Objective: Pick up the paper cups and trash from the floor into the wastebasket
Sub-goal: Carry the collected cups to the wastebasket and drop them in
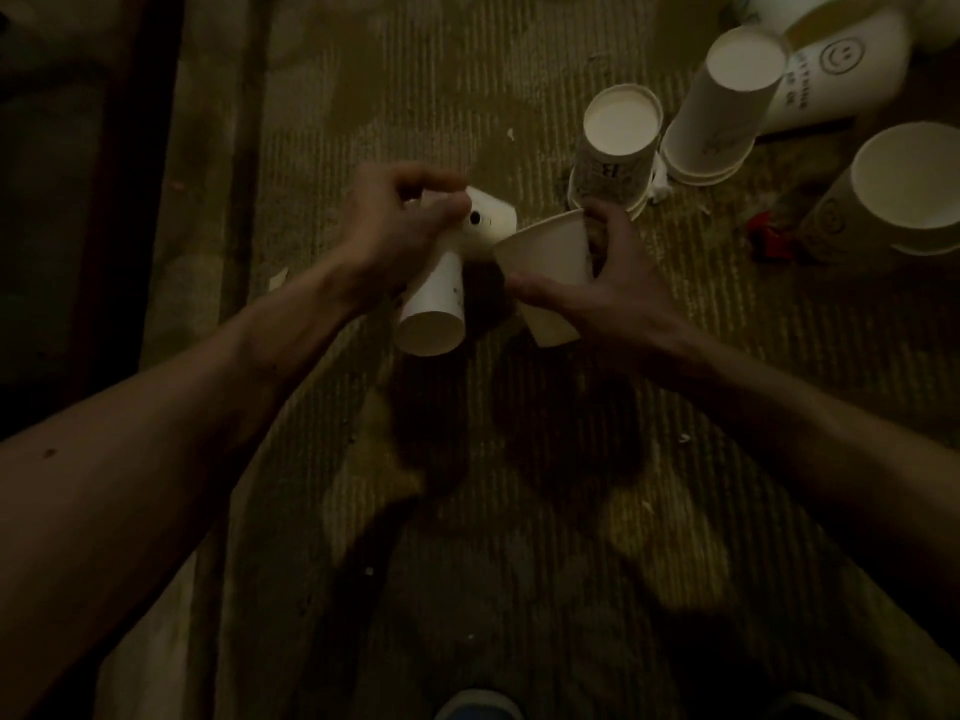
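holding a white cup (434, 304) up off the floor (415, 70), the left hand (400, 226) has its fingers curled round the cup's upper part, and one round end of the cup faces the camera below the wrist. at its fingertips sits a second white piece (491, 223) with black dots; whether that is another cup or crushed paper i cannot tell. the right hand (613, 283) grips a tan cup (545, 262), thumb on the near wall, fingers wrapped behind the far wall. its rim tips toward the left fingertips and sits close against the white piece.

by my reading the job is early: two or three items are in hand, none binned, and no wastebasket is in view. just beyond the right fingers stands an upturned stack (618, 142). farther out from them are a second stack (722, 111), a smiley cup (841, 70) on its side, a big cup (904, 189) and a red scrap (769, 236). white bits (511, 133) lie past the left fingertips.

open floor runs under both hands and back to the shoes (478, 706). a dark edge (130, 148) runs well outside the left hand. the cups crowd the side beyond the right fingers, so any reach there looks tight.
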The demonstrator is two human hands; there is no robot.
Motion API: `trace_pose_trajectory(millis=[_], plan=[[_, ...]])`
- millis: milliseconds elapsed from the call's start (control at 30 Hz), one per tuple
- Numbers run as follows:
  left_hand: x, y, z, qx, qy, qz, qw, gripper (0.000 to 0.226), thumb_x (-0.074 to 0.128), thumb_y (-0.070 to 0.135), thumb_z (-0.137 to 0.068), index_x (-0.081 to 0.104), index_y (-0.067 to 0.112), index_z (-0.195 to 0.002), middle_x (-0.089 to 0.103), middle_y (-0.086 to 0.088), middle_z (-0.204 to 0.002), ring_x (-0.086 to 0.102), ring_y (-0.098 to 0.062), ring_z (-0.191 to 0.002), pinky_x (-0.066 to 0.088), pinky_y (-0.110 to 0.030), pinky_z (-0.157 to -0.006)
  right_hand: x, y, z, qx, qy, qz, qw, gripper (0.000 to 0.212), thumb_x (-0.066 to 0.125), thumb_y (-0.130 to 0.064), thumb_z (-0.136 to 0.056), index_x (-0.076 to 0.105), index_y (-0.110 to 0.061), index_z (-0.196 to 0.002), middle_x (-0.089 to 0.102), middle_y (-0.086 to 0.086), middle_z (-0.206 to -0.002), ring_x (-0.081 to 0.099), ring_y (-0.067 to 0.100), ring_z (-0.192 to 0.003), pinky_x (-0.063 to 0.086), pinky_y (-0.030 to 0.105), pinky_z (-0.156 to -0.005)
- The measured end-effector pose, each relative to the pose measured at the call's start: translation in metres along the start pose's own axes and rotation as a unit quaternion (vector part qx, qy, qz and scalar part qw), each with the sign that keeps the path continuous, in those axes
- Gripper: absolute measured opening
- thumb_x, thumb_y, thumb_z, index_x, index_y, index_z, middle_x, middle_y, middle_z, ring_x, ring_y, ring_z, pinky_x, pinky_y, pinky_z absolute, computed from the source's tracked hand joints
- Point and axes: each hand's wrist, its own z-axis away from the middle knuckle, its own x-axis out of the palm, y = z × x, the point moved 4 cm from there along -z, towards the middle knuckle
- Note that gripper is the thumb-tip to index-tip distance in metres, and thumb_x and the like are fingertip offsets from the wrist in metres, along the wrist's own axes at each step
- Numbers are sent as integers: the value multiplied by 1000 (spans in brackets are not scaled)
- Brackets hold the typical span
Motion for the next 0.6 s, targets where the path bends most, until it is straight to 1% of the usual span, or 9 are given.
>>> trace_pose_trajectory(millis=[67, 133, 200, 233, 333, 400, 433, 500, 600], plan=[[-5, 1, 7, 2, -6, 1, 1000, 13, 65, 18, -93, 68, 30, -97, 62, 7, -121, 60, -7, -110, 56, -24, -81, 0, -5, 7, 48, -22, -86, 995, 89, 84, -46, -65, 44, -20, -140, 56, 0, -132, 61, 17, -109, 57, 37, -79], [-8, 5, 16, 9, -24, 21, 999, 12, 66, 18, -92, 69, 29, -94, 64, 6, -116, 64, -7, -102, 56, -18, -72, 0, -9, 16, 79, -46, -188, 978, 65, 80, -42, -67, 61, -15, -122, 67, 8, -116, 69, 21, -93, 58, 35, -66], [-11, 12, 27, 27, -45, 16, 998, 8, 66, 22, -91, 67, 30, -94, 65, 6, -110, 67, -5, -94, 55, -16, -65, -4, -11, 24, 95, -46, -256, 961, 39, 75, -38, -76, 65, -19, -109, 70, 7, -104, 69, 20, -84, 55, 32, -60], [-11, 16, 32, 42, -56, 7, 998, 7, 67, 25, -91, 67, 30, -95, 66, 8, -106, 68, -4, -89, 55, -16, -62, -6, -12, 28, 104, -45, -276, 955, 33, 71, -37, -80, 65, -21, -108, 70, 6, -102, 68, 20, -85, 54, 31, -61], [-5, 29, 49, 87, -76, 8, 993, 9, 68, 26, -91, 66, 27, -99, 70, 11, -90, 69, 0, -78, 53, -14, -56, -13, -16, 42, 122, -72, -312, 939, 42, 63, -44, -80, 63, -25, -117, 70, 6, -113, 65, 26, -103, 51, 39, -82], [3, 38, 58, 121, -72, 32, 989, 9, 69, 24, -90, 68, 20, -98, 72, 3, -86, 70, -3, -74, 54, -15, -55, -18, -22, 56, 104, -116, -340, 927, 48, 58, -47, -79, 61, -24, -121, 71, 6, -117, 65, 30, -111, 49, 46, -93], [8, 44, 62, 137, -74, 50, 987, 8, 69, 22, -91, 68, 17, -97, 72, 3, -83, 70, -4, -73, 54, -15, -55, -23, -24, 64, 96, -130, -356, 920, 51, 58, -47, -79, 59, -23, -124, 71, 8, -118, 65, 31, -113, 48, 50, -96], [21, 57, 69, 159, -101, 100, 977, 5, 68, 19, -91, 67, 16, -95, 73, 12, -77, 70, -1, -72, 52, -12, -55, -40, -26, 80, 87, -125, -363, 919, 54, 61, -44, -77, 56, -22, -127, 71, 10, -117, 66, 33, -111, 48, 56, -96], [49, 88, 78, 177, -161, 188, 953, 16, 69, 26, -85, 66, 22, -100, 75, 12, -81, 73, -7, -77, 55, -19, -62, -77, -31, 107, 79, -88, -326, 938, 61, 65, -42, -73, 53, -22, -131, 70, 11, -119, 66, 34, -112, 47, 56, -97]])
